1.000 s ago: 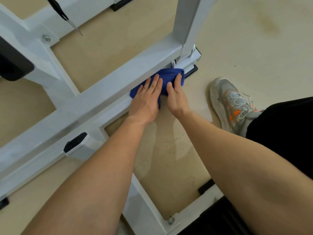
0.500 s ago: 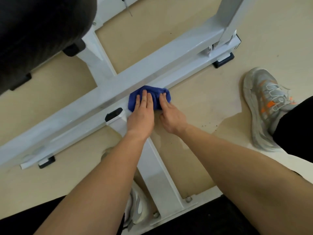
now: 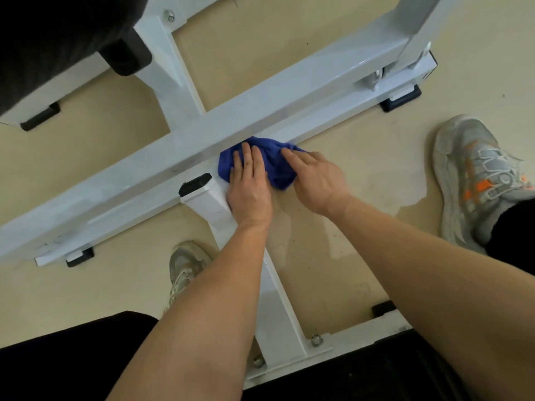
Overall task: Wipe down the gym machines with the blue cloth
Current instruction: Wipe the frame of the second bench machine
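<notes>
A bunched blue cloth (image 3: 275, 166) lies against the near side of the white machine's long diagonal floor beam (image 3: 304, 94), where a white cross tube (image 3: 211, 201) meets it. My left hand (image 3: 249, 186) presses flat on the cloth's left part with straight fingers. My right hand (image 3: 315, 178) presses on the cloth's right part, fingers stretched out over it. Both hands hide much of the cloth.
A black pad (image 3: 43, 41) of the machine fills the top left. Black rubber feet (image 3: 401, 101) sit under the frame ends. My shoes stand on the beige floor, one at right (image 3: 474, 175), one by the cross tube (image 3: 185, 264). A wet patch (image 3: 376, 175) spreads right of the cloth.
Both hands have slid the cloth leftward along the beam, from its right end to the junction with the cross tube. The view has shifted with them.
</notes>
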The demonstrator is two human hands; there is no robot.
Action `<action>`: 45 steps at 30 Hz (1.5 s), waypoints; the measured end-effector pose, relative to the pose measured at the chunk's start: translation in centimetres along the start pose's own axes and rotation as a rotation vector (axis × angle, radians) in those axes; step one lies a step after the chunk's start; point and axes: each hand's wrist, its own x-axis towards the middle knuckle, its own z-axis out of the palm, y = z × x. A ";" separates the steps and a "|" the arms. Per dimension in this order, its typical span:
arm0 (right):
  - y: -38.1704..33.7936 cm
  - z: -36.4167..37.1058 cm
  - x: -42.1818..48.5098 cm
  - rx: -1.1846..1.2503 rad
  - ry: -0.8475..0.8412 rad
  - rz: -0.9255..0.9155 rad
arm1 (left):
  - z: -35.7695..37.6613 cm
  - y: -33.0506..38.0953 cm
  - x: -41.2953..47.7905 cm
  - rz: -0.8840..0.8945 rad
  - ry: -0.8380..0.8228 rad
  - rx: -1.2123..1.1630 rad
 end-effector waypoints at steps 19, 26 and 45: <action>1.0 0.4 1.6 -0.408 0.040 -0.385 | -0.2 -0.8 1.7 -0.043 -0.028 0.013; 2.4 0.4 1.2 -0.414 0.033 -0.367 | -0.2 -0.6 2.0 -0.005 0.046 0.018; 3.4 0.3 -0.3 -0.280 0.002 -0.199 | -0.6 -0.4 3.3 0.332 0.054 0.085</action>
